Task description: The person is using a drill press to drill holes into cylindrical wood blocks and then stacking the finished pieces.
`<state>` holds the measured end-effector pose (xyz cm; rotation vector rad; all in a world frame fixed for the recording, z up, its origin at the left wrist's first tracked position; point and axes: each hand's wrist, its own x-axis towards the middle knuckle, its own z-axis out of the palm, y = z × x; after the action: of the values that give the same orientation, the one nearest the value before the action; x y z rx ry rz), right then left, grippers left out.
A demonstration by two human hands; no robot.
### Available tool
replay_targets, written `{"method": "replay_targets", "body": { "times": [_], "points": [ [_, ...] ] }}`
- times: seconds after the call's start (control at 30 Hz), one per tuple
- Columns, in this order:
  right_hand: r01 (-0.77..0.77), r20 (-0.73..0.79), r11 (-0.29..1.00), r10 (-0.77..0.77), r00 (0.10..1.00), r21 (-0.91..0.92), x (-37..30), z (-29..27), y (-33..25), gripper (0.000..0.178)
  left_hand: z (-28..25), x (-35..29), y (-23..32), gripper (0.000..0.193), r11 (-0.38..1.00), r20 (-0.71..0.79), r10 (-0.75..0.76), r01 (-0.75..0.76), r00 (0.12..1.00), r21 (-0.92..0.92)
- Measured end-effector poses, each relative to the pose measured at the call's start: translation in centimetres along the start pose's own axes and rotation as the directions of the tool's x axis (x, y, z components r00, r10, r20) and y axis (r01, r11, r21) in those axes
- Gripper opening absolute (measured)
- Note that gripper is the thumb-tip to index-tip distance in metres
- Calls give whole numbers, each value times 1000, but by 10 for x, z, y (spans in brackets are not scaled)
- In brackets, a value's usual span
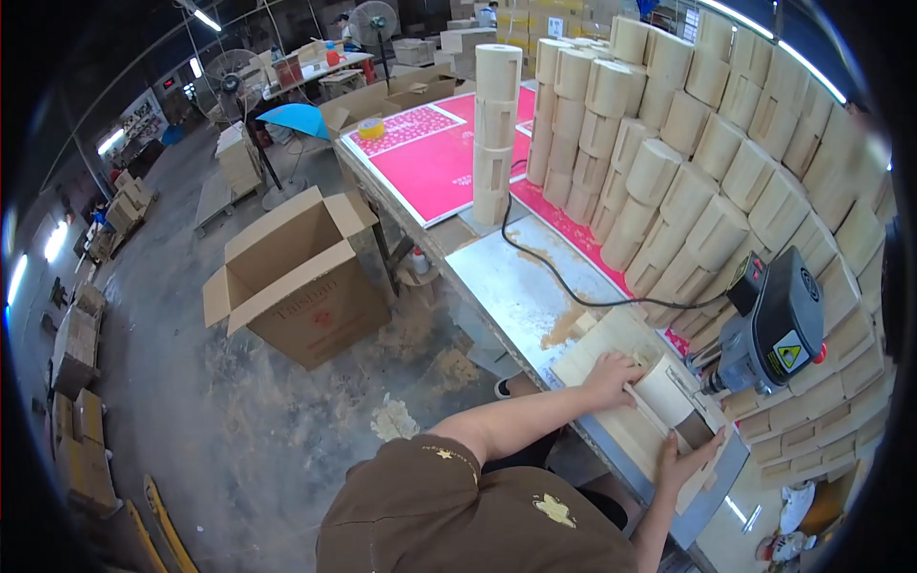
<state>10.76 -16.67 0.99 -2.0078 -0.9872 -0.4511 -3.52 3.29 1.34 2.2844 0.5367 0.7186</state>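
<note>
Brown sleeve [430, 497] nearest; two hands (left [611, 377], right [690, 458]), grip seemingly clamping one wooden cylinder [664, 390].

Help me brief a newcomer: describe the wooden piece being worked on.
On the workbench, beside the grey drill press, lies a pale wooden cylinder. Unlike the stacked cylinders behind, it lies alone between the left hand and right hand.
</note>
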Motion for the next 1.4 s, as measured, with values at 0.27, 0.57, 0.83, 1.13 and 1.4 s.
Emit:
{"method": "replay_targets", "body": {
  "times": [0.27, 0.57, 0.83, 1.13, 1.4],
  "points": [
    [-152, 51, 988, 154, 987, -32, 5, -1, -20, 111, 10, 3, -8, 70, 997, -24, 81, -81, 996, 4],
    [-87, -84, 986, 75, 994, -140, -5, 4, 13, 114, 29, 17, 1, 61, 992, -53, 64, -69, 997, -104],
    [-271, 49, 957, 277, 960, -100, 5, -5, -28, 111, -2, 10, 14, 57, 982, -36, 125, -128, 992, -136],
    [-298, 20, 951, 301, 954, -82, 1, -11, -25, 112, 9, 7, 18, 58, 879, 54, 19, 9, 998, -477],
    [-277, 42, 957, 281, 959, -86, 1, -9, -21, 115, 13, 12, 8, 54, 857, 104, -22, 72, 994, -511]
  ]
}}
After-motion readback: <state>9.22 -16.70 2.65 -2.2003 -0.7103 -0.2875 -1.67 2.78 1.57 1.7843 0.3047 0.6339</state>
